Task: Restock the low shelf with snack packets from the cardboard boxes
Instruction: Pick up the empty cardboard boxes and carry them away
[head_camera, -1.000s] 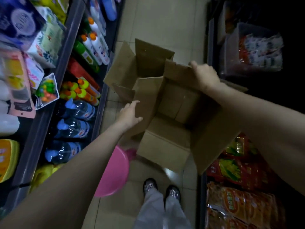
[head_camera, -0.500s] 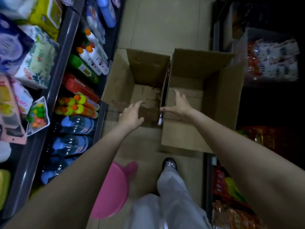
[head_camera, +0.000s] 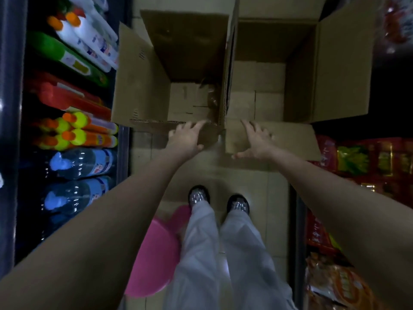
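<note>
Two open boxes, the left box and the right box, sit side by side and fill the aisle from shelf to shelf. Their tops are open, so a hand can reach in from above. A pink tub sits just beside the feet.

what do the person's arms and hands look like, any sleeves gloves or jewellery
Both forearms are bare all the way to the frame edge, with no sleeves in view. The left hand and right hand wear no gloves, and no rings, watch or bracelets show. The dim, soft picture could hide small details.
</note>
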